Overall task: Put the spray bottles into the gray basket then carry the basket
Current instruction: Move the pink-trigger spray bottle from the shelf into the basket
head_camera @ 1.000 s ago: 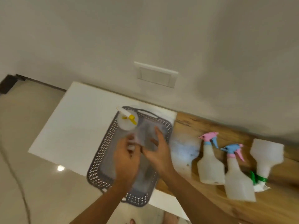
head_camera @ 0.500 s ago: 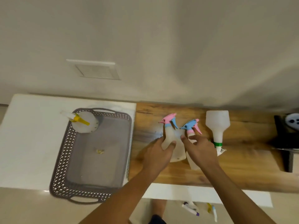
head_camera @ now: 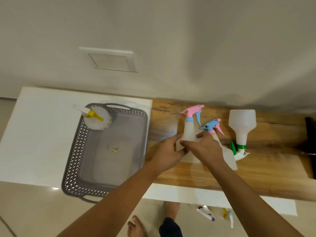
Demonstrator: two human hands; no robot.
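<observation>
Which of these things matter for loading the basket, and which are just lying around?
Job: gray basket, yellow-trigger bottle in it, pink-head bottle, blue-head bottle, green-collar bottle.
Lying about: small bottles on floor, wall plate, black object.

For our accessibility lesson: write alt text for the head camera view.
Both hands grip a pink-topped spray bottle on a wooden counter, beside two more bottles. Left, a gray basket holds one yellow-nozzled bottle.
</observation>
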